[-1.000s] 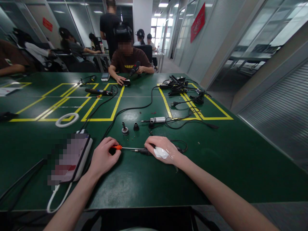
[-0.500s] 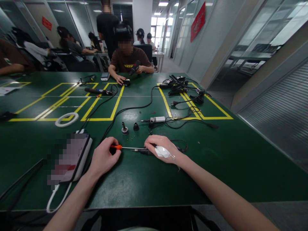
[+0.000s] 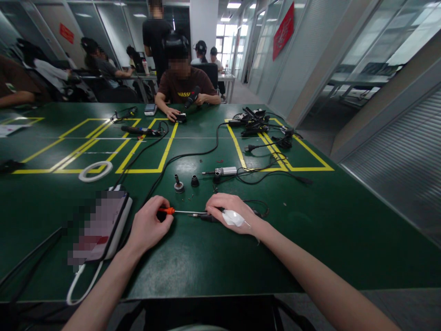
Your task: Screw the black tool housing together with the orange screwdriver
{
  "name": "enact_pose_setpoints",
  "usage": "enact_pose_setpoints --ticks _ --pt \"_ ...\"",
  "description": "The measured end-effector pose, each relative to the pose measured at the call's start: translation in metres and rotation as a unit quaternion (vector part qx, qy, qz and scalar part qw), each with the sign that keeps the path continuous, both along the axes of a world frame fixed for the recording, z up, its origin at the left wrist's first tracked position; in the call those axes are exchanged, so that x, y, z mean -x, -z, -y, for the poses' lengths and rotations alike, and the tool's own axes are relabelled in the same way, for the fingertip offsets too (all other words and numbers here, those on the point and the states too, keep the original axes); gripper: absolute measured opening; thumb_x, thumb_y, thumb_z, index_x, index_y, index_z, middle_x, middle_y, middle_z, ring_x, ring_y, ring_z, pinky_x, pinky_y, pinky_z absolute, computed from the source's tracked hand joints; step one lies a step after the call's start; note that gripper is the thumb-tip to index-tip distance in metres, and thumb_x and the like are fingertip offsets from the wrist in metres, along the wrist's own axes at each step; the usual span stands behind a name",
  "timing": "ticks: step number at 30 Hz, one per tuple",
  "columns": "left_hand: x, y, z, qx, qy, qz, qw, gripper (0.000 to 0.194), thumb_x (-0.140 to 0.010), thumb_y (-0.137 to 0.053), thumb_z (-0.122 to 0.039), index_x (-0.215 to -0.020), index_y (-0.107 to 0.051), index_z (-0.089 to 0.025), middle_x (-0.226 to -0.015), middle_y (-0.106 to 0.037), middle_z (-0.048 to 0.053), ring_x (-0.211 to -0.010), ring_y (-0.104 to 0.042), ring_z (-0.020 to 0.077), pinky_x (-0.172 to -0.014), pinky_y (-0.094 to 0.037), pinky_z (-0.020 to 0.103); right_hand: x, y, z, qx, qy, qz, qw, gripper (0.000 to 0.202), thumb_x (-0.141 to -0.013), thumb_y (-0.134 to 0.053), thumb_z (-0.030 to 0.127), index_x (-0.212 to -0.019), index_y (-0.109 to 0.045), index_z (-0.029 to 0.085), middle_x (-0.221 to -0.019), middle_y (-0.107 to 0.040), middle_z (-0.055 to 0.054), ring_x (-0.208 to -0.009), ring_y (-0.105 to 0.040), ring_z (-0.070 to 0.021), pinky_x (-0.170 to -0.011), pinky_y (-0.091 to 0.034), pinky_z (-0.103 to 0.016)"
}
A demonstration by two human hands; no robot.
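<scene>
My left hand [image 3: 151, 221] is closed around the orange handle of a screwdriver [image 3: 186, 212]. Its thin metal shaft points right, lying level just above the table, and its tip disappears at the fingertips of my right hand [image 3: 234, 214]. Thumb and forefinger of that hand are pinched together; whatever lies between them is hidden. Under the right hand is a black corded tool [image 3: 208, 218] with a narrow metal tip, mostly covered by the palm. White tape sticks to the back of my right hand. Beyond my hands stand a metal-and-black part [image 3: 178, 185] and a black collar [image 3: 195, 181].
A silver corded tool [image 3: 225, 171] lies farther back. Left are a phone [image 3: 103, 225] on a white block and a white ring [image 3: 95, 171]. Black cables [image 3: 253, 122] pile up at back right. A person [image 3: 186, 85] sits across the green table [image 3: 310, 216].
Both hands stay almost in place; the right fingertips shift very slightly left. In the background, a standing person has moved a little to the right.
</scene>
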State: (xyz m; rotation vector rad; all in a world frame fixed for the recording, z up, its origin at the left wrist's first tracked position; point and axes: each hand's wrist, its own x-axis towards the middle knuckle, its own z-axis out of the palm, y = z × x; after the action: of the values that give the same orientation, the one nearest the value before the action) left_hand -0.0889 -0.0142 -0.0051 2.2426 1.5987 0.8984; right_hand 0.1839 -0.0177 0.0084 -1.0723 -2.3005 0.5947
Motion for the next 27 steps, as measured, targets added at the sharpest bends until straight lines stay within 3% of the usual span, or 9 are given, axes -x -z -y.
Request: enact_pose_setpoints --ticks 27 --pt "0.0038 0.0027 -0.0016 -0.005 -0.017 0.027 0.999 0.005 -0.078 -0.057 -0.022 -0.075 -0.054 -0.023 -0.079 -0.060 0.000 -0.072 -0.058 0.0182 -0.064 -0.042 0.028 0.0002 0.0049 -0.0021 -0.005 0.010 0.015 1.000 0.024 -0.104 -0.053 0.021 -0.089 -0.072 0.018 -0.094 -0.076 -0.007 -0.089 -0.070 -0.0185 -0.085 -0.052 -0.029"
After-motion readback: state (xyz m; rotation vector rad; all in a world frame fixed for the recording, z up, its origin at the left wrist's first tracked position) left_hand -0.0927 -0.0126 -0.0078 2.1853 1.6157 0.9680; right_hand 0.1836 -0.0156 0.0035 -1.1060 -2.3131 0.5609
